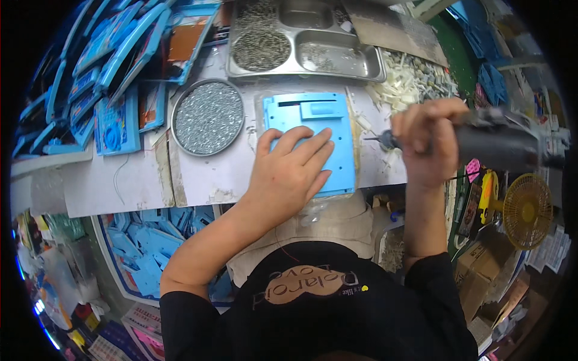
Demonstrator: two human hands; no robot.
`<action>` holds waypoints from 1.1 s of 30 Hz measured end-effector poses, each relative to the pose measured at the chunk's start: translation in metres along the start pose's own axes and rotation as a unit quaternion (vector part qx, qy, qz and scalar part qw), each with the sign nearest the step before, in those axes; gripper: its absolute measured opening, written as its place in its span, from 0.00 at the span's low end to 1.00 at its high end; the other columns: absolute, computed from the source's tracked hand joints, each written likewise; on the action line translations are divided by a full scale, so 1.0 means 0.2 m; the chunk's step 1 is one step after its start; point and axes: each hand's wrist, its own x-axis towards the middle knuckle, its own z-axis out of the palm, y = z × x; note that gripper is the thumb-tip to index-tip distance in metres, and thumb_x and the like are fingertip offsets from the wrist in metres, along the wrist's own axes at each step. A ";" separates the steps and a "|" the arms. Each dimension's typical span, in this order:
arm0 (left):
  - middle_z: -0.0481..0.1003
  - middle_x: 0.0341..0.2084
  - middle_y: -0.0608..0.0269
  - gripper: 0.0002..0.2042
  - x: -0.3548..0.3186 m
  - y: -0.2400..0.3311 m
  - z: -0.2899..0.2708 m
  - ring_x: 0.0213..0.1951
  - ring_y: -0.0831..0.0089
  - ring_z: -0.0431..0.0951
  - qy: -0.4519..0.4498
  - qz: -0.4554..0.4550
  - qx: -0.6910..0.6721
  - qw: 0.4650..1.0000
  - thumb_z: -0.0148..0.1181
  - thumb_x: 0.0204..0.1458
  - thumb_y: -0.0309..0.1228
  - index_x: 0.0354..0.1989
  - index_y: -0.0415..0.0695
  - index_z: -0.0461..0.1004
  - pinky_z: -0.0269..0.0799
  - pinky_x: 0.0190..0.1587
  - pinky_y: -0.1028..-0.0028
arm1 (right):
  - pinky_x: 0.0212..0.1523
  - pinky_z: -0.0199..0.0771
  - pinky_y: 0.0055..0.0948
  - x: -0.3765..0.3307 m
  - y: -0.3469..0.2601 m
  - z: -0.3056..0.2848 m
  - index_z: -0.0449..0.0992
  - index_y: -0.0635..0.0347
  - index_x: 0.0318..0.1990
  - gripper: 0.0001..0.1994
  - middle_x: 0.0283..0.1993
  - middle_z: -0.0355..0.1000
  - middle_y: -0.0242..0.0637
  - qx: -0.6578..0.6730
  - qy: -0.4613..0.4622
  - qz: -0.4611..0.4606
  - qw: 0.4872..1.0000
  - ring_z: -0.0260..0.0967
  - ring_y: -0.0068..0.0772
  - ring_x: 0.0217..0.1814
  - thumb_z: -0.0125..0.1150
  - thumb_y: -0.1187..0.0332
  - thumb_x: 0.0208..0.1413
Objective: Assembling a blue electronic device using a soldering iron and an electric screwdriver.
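Note:
My left hand [291,165] lies with spread fingers on a light blue plastic casing [341,157], which rests on the table in front of me. Small screw holes dot the casing, and a slot and a raised panel show at its far end. To the right, my right hand [430,141] is wrapped round a dark electric screwdriver [494,144]. Its thin bit points left toward the casing, apart from it. Left of the casing stands a round dish [208,117] full of small silvery screws.
A steel compartment tray [307,73] with small metal parts stands at the back. Pale plastic pieces [409,84] are heaped beside it. Blue toy-like units [117,123] pile up at the left. Below the table edge sits a bin of blue casings [141,249]; a yellow fan [527,210] is at the right.

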 end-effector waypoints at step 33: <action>0.66 0.63 0.47 0.21 -0.88 -0.37 -0.62 0.54 0.58 0.76 0.455 -0.210 -0.022 0.865 0.64 0.57 0.28 0.57 0.38 0.66 0.74 0.59 0.60 | 0.43 0.71 0.26 0.28 -0.29 -0.10 0.69 0.71 0.62 0.21 0.34 0.72 0.33 -0.235 0.014 0.080 0.969 0.70 0.22 0.35 0.62 0.70 0.65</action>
